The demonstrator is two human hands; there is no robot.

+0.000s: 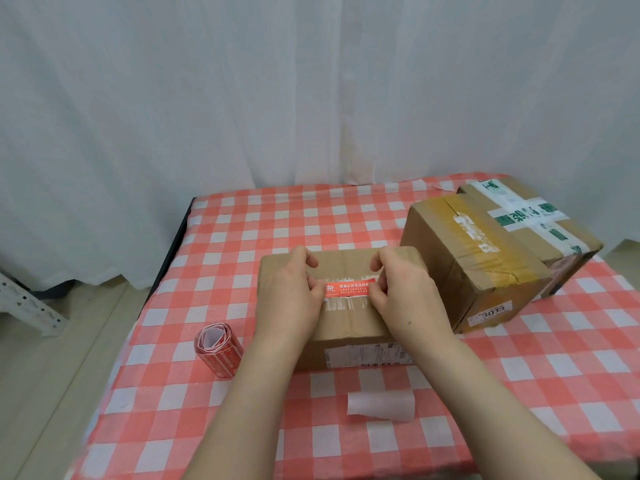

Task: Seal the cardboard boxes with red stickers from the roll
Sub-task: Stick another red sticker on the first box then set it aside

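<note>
From the head camera, a small cardboard box (346, 327) sits at the middle of a table under a red-and-white checked cloth (242, 237). A red sticker (349, 287) lies across the box's top, over strips of old clear tape. Whether it is pressed down yet cannot be told.

The left hand (287, 292) pinches the sticker's 9 o'clock end with curled fingers and thumb. The right hand (405, 292) pinches the 3 o'clock end the same way.

The sticker roll (218, 349) lies on the cloth at 8 o'clock from the box, apart from it. A white backing paper (381, 405) lies curled at 6 o'clock. At 2 o'clock stands a larger taped box (478, 258), with a green-taped box (540, 216) touching its far side. A white curtain (242, 98) hangs behind.
</note>
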